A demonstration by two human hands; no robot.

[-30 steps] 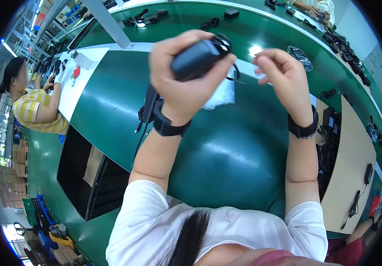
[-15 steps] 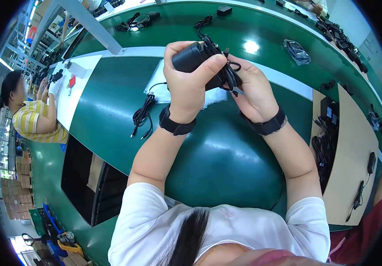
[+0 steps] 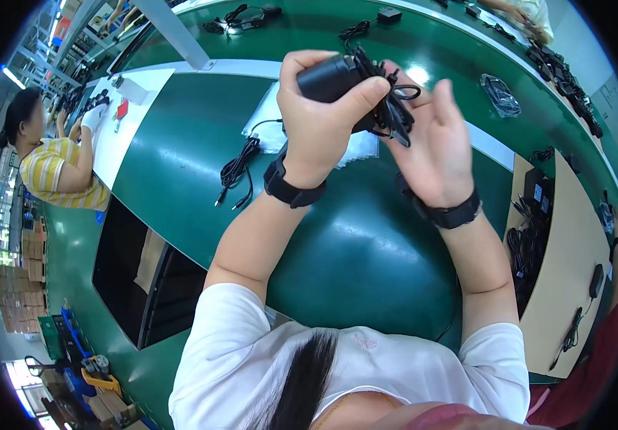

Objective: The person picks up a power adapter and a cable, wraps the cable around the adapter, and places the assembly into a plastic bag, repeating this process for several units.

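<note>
Raised over the green bench, my left hand (image 3: 316, 136) is closed around a black power adapter (image 3: 327, 77), its thumb pressing on the bundled black cable (image 3: 395, 118). My right hand (image 3: 438, 161) is just right of the bundle, palm turned up and thumb apart. Its fingertips are partly hidden behind the cable, so I cannot tell whether they touch it. Below and left of the adapter lie clear plastic bags (image 3: 260, 120). Another coiled black cable (image 3: 237, 168) rests on the bench beside them, its lead running toward my left wrist.
To the right stands a cardboard box (image 3: 574, 287) holding black adapters and cables (image 3: 524, 244). A bagged adapter (image 3: 501, 95) lies on the far green surface (image 3: 430, 50). A person in a yellow striped shirt (image 3: 58, 172) works at a white table (image 3: 133, 118) on the left.
My right hand has drawn slightly away from the cable bundle, its thumb now spread. The adapter in my left hand has shifted a little to the right in the picture.
</note>
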